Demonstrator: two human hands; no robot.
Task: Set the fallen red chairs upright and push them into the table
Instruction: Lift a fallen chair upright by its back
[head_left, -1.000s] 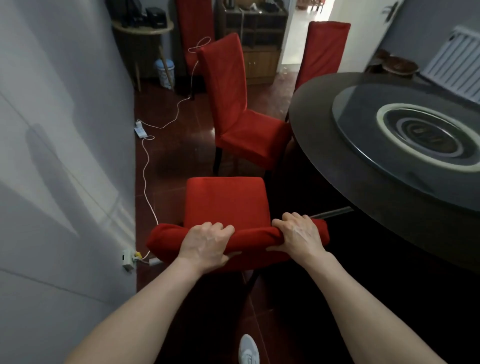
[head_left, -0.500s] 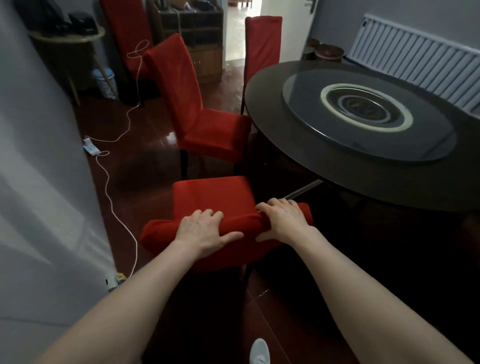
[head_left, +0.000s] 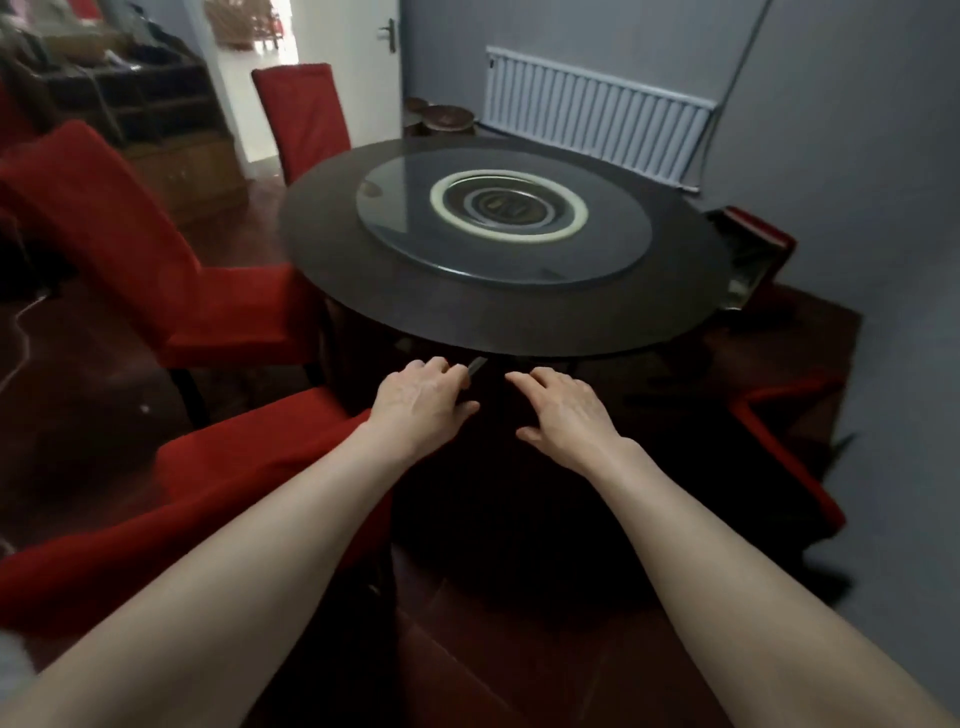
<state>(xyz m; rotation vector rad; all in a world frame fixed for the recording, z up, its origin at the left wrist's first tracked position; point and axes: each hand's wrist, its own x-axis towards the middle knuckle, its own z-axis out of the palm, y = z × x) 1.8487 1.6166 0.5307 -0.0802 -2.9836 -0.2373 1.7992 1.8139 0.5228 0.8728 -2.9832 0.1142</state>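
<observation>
Both my hands hover in front of the round dark table, holding nothing. My left hand hangs with loosely curled fingers just past the back of the near red chair, which stands at my lower left. My right hand is spread flat over the dark gap under the table's edge. A second red chair stands upright at the table's left and a third at the far side. At the right, a red chair lies low on the floor by the wall.
A glass turntable covers the table's middle. Another red-edged object leans behind the table near the grey wall. A white radiator runs along the back wall. A wooden cabinet and an open doorway are at the far left.
Both hands have let go of the near chair's backrest and moved forward toward the table edge. The view has swung right, so the table is centred and that chair sits at the lower left.
</observation>
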